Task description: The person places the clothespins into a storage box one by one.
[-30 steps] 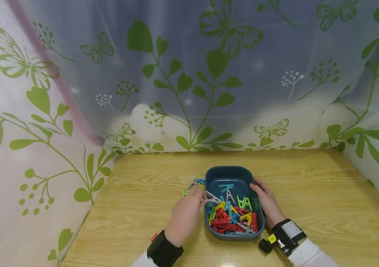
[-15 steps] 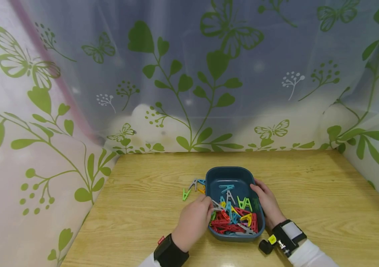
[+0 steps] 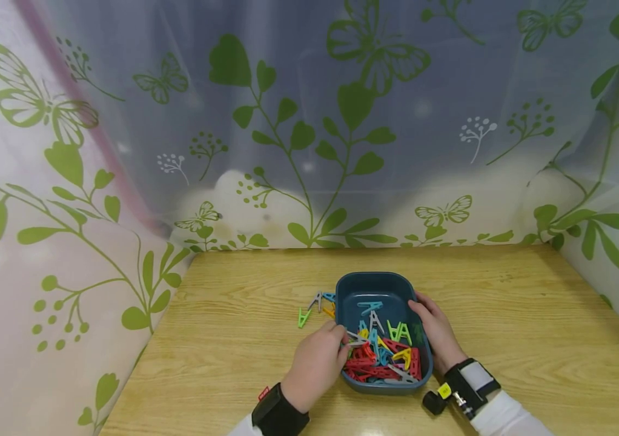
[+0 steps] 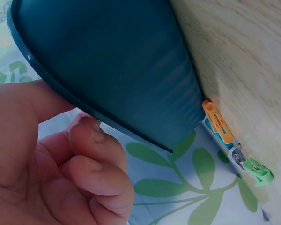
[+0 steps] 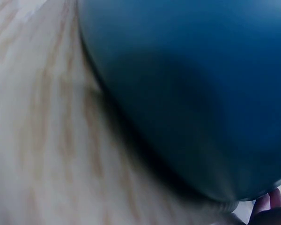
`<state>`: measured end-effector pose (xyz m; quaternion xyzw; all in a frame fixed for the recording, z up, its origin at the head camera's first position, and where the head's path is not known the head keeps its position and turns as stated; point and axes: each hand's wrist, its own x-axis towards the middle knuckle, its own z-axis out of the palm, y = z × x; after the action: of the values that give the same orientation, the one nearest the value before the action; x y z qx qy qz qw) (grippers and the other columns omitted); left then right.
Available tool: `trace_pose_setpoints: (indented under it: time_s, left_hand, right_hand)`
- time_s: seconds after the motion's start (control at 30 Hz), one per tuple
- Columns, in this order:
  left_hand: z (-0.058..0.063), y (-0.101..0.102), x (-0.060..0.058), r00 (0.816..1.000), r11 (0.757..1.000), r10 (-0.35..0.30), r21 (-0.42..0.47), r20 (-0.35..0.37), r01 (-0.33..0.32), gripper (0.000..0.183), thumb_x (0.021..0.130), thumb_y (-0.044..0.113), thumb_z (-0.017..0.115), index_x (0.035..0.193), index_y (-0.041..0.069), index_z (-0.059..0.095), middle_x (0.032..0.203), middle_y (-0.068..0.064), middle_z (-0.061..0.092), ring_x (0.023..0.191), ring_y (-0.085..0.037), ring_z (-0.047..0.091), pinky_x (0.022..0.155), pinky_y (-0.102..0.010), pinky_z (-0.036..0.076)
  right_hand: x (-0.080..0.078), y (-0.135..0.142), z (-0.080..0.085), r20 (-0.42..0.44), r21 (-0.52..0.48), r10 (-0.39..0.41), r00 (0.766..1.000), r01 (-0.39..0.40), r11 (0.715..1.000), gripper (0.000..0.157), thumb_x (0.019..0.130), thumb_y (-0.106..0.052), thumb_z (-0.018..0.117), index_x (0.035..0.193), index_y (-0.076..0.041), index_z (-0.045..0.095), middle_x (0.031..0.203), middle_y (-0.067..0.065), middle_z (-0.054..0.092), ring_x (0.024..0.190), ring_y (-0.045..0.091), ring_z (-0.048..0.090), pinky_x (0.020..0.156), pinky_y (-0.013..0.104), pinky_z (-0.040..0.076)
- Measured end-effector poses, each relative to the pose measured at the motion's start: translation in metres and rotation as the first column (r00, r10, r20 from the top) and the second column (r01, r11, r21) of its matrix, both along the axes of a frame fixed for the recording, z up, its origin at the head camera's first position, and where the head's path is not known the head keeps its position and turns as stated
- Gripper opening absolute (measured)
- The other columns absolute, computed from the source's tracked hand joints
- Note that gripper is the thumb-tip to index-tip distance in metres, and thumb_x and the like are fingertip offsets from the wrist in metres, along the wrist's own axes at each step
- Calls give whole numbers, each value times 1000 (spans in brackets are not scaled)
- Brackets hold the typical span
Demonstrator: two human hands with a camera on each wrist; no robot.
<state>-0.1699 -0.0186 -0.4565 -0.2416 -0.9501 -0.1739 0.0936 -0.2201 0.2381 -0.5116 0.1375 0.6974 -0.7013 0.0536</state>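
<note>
A dark blue plastic basin (image 3: 352, 293) holds a heap of coloured clothespins, mostly red ones (image 3: 361, 366) at the near end. At its left rim, my left hand (image 3: 315, 363) pinches a grey clothespin (image 3: 355, 343) that points in over the heap. The left wrist view shows curled fingers (image 4: 100, 164) close outside the basin's rim; the grey clothespin is hidden there. My right hand (image 3: 436, 330) grips the basin's right side, thumb on the rim. Only its fingertips (image 5: 275, 199) show in the right wrist view, beside the basin wall (image 5: 187, 93).
Left of the basin, several clothespins lie on the wooden table (image 3: 233, 327): green (image 3: 303, 317), grey (image 3: 317, 300), blue (image 3: 329, 297) and orange (image 3: 330, 310). A patterned curtain (image 3: 298, 181) hangs behind the table and along both sides.
My left hand has moved right and nearer to me with the grey clothespin, uncovering the loose clothespins on the table. Over the last half second it barely moves. My right hand keeps its place.
</note>
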Motion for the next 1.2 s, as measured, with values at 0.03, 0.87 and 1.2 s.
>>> trace_pose_setpoints:
  time_s: [0.03,0.87,1.2]
  left_hand:
    - [0,0,0,1000,1000,-3,4,-3,3,11,92,20,79,90,15,69,84,6,59,65,-2,51,56,-19,41]
    - [6,-46,-46,985,988,117,115,-124,-103,6,96,13,74,95,10,69,80,0,55,56,-5,41,50,-21,34]
    - [-8,-66,-65,983,984,180,25,-25,-179,11,93,3,74,102,9,71,90,-4,60,61,-10,51,53,-24,42]
  right_hand:
    - [0,0,0,-1,1,-1,1000,1,1000,67,108,-46,47,164,-17,25,164,15,35,139,29,45,89,19,46]
    - [2,-1,2,-13,-10,-10,1000,9,1000,63,109,-43,47,163,-17,27,162,16,38,128,21,53,86,18,49]
    - [2,0,3,-12,-8,-4,1000,4,1000,62,109,-43,46,163,-17,28,162,14,39,122,16,55,86,17,49]
